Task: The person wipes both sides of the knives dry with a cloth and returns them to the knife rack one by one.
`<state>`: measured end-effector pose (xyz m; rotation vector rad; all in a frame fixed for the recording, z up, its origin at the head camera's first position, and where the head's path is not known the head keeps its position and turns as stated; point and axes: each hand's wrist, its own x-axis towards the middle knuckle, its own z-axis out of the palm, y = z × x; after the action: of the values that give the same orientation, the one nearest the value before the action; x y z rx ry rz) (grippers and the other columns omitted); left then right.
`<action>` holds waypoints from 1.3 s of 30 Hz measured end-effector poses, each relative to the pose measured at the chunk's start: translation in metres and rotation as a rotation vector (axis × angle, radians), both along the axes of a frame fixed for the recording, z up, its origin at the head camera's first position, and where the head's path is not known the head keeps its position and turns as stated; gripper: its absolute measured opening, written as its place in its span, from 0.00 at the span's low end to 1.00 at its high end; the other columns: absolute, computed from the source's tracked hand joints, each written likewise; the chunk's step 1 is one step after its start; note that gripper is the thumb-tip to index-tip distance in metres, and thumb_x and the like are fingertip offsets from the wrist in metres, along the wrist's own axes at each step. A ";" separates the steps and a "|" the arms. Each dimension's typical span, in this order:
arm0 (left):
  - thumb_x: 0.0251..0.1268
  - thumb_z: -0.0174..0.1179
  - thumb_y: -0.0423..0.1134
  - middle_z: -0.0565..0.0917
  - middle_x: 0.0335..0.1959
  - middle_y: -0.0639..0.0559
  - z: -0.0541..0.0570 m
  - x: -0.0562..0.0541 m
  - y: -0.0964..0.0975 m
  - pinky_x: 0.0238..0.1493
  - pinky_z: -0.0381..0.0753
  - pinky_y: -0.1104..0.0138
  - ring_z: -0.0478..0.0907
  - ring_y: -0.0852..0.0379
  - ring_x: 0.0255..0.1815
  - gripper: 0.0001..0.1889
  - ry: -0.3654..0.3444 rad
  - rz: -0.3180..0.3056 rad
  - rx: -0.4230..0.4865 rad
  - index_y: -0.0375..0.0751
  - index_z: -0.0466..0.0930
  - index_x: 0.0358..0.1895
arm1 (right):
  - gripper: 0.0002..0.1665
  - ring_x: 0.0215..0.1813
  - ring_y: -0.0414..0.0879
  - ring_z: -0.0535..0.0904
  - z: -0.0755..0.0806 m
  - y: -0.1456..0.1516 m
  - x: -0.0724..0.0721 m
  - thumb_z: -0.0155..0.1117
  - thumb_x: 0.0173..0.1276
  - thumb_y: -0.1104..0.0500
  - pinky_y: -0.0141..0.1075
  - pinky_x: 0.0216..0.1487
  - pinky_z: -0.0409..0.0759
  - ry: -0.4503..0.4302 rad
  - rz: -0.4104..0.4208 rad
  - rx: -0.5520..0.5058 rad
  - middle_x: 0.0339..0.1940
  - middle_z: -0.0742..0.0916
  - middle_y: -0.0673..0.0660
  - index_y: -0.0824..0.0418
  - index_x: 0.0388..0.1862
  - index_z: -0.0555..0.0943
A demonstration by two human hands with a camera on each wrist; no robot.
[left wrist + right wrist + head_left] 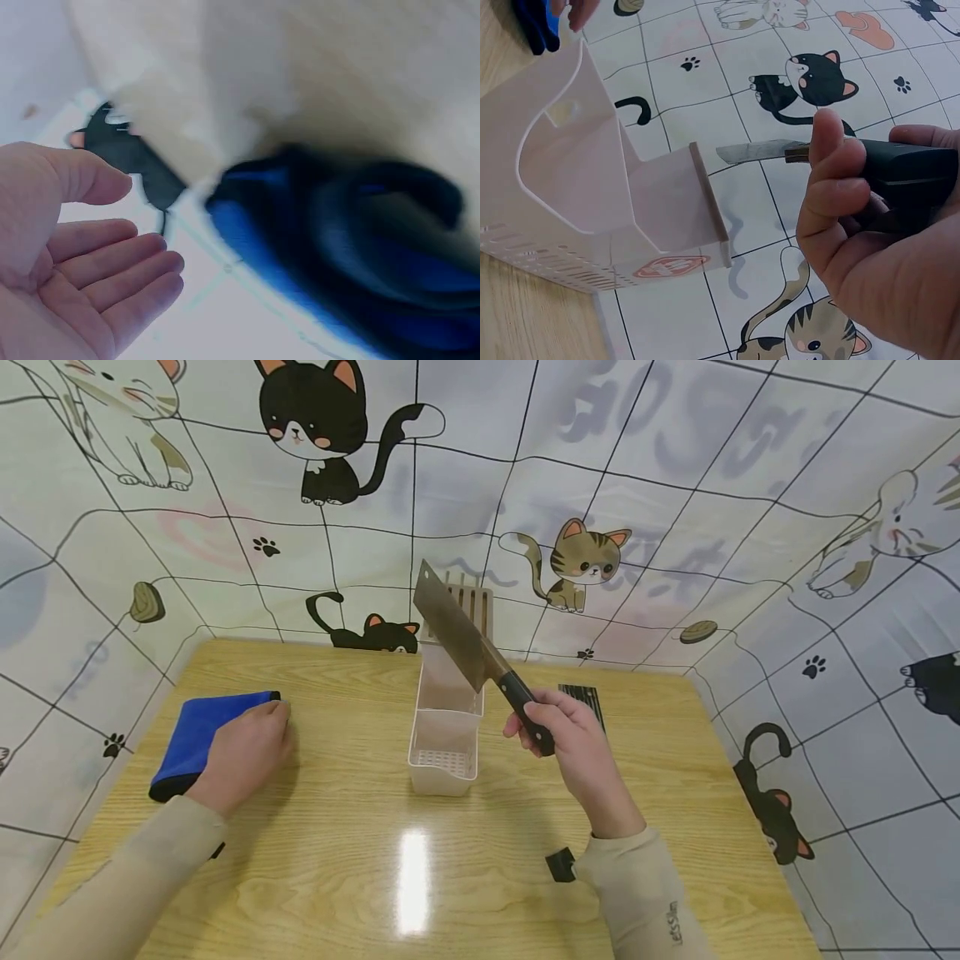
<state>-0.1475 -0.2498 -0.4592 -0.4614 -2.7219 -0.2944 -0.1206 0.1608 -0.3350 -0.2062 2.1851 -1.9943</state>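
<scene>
A cleaver (453,627) with a black handle is up over the table, its broad blade pointing up and to the left. My right hand (573,735) grips that handle; the right wrist view shows the fingers curled round the handle (911,176). Behind and below the blade stands a pale plastic knife holder (442,783) with two open compartments and a slotted brown block at its back. My left hand (243,747) is over the right edge of a folded blue cloth (191,731) with black trim. In the left wrist view, its fingers (124,289) are loosely extended, holding nothing.
Beyond my right hand lies a black striped piece (588,696). A small black item (560,864) sits by my right sleeve. The wooden table (315,877) is bounded by cat-printed sheeting (465,493) at the back and both sides.
</scene>
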 end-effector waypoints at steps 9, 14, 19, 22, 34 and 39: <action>0.68 0.59 0.30 0.84 0.56 0.27 0.038 0.005 0.051 0.13 0.69 0.62 0.77 0.47 0.15 0.20 -0.093 -0.105 0.091 0.24 0.79 0.61 | 0.20 0.33 0.48 0.71 0.008 -0.003 -0.004 0.43 0.81 0.59 0.33 0.36 0.71 -0.014 -0.011 0.019 0.33 0.87 0.56 0.72 0.55 0.78; 0.72 0.62 0.34 0.84 0.57 0.31 0.051 0.008 0.079 0.39 0.89 0.51 0.89 0.40 0.38 0.20 -0.122 -0.171 0.176 0.26 0.79 0.62 | 0.21 0.32 0.46 0.73 0.013 -0.005 -0.007 0.42 0.81 0.60 0.31 0.34 0.71 -0.023 -0.032 -0.030 0.32 0.87 0.55 0.74 0.56 0.77; 0.76 0.60 0.40 0.85 0.59 0.34 0.056 0.007 0.101 0.62 0.81 0.45 0.83 0.37 0.60 0.21 -0.202 -0.197 0.277 0.29 0.80 0.63 | 0.22 0.29 0.45 0.73 0.019 -0.009 -0.008 0.42 0.80 0.61 0.31 0.31 0.71 -0.031 -0.037 -0.063 0.31 0.87 0.54 0.76 0.58 0.76; 0.77 0.59 0.43 0.84 0.60 0.35 0.054 0.004 0.111 0.64 0.80 0.45 0.82 0.38 0.62 0.22 -0.253 -0.203 0.334 0.30 0.80 0.64 | 0.23 0.28 0.44 0.73 0.023 -0.012 -0.009 0.41 0.79 0.62 0.30 0.29 0.71 -0.040 -0.037 -0.089 0.30 0.87 0.54 0.77 0.59 0.74; 0.76 0.60 0.44 0.83 0.62 0.35 0.038 -0.009 0.128 0.57 0.85 0.47 0.85 0.38 0.56 0.26 -0.453 -0.213 0.437 0.28 0.76 0.68 | 0.20 0.26 0.44 0.74 0.033 -0.016 -0.011 0.40 0.82 0.61 0.30 0.27 0.72 -0.088 -0.063 -0.177 0.30 0.88 0.55 0.74 0.58 0.73; 0.76 0.61 0.40 0.85 0.59 0.36 0.031 -0.012 0.129 0.59 0.85 0.50 0.86 0.41 0.56 0.24 -0.506 -0.243 0.536 0.28 0.76 0.67 | 0.21 0.26 0.44 0.74 0.033 -0.017 -0.011 0.40 0.82 0.61 0.29 0.27 0.72 -0.095 -0.055 -0.240 0.31 0.88 0.56 0.75 0.59 0.73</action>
<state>-0.1592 -0.1209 -0.4286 -0.6198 -2.8702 -1.3227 -0.1315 0.1439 -0.3016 -0.0805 1.9127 -2.2453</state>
